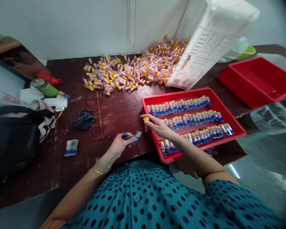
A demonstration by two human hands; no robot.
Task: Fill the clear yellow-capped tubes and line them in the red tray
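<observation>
My left hand (122,143) is closed on a small blue-and-white plastic packet (138,136), which sticks out past the thumb. Close by, over the left edge of the red tray (201,147), my right hand (158,126) pinches a small piece with a yellow cap (146,119); the fingers hide the rest of it. In the tray lie three rows of small blue-and-clear packs (178,106) with yellow tops. Left of my left hand, a short stack of flat blue-and-white packets (71,148) rests on the dark red table (114,114).
Clear tubes with yellow caps (133,73) lie heaped against the wall. A white crate (193,57) leans beside them. To the right stands a red bin (243,82). On the left are a dark cloth (83,119), a green flask (46,88) and a black bag (14,140).
</observation>
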